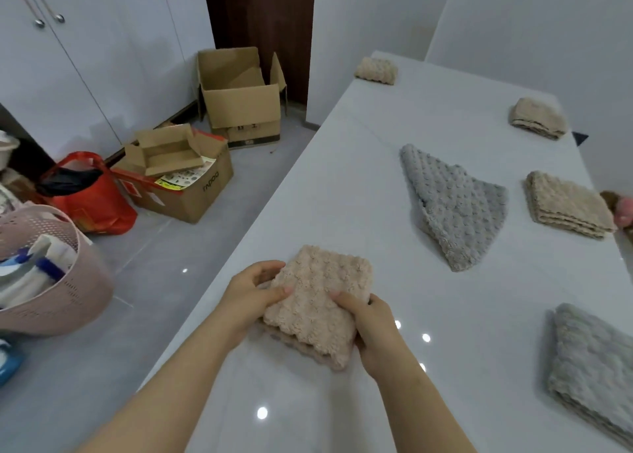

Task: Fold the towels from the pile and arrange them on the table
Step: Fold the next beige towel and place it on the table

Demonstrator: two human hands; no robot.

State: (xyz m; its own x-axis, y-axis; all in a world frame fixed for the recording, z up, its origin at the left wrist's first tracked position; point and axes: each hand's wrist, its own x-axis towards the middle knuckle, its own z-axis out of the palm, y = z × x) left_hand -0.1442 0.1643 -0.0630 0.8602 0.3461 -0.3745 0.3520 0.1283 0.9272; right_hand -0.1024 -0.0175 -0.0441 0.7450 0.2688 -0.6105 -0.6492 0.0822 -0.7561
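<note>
Towels (452,206) across glossy white table (342,185), cardboard boxes (239,100) on grey floor (144,343)

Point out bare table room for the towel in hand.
Bare: the table strip from the held towel to the far beige towel, and the patch beside the near grey stack. Crowded: right side, round the spread grey towel.

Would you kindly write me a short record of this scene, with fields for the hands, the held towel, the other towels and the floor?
Held towel: folded beige towel, near the left edge of the white table
Hands: left hand and right hand grip its opposite sides, thumbs on top
Folded: far-left beige towel, far-right beige towel, mid-right beige towel, near-right grey towel
Loose: centre grey towel, lying unsquared
Floor: pink basket, red bag, open cardboard box, filled cardboard box
</note>
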